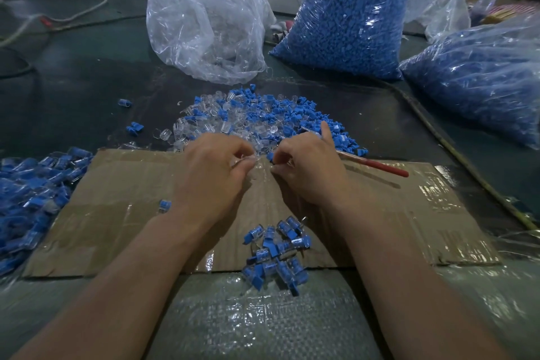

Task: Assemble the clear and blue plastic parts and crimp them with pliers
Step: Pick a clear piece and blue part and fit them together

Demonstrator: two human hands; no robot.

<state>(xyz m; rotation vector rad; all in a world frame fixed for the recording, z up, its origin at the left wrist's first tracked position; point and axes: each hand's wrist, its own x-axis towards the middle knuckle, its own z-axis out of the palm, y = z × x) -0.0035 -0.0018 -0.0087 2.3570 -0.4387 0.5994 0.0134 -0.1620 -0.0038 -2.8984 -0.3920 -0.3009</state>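
Pinches clear part [245,159] in left hand [214,168], fingers curled narrow round it, over far edge of cardboard sheet [140,222]. Pinches blue part [270,157] in right hand [306,168], index finger sticking out; maybe tucks red-handled pliers [377,165] under the palm too, cannot tell for sure. Holds both parts tip to tip, nearly touching, between the hands, likely to push blue into clear. Parks pliers at right hand, probably for a quick crimp. Has loose mixed heap [263,117] just beyond sheet's far edge, within easy reach. Has assembled pieces [277,251] piled on sheet's near edge, between forearms; bigger finished pile [32,193] off sheet's left edge. Stores refill bags [347,17] well beyond far edge.
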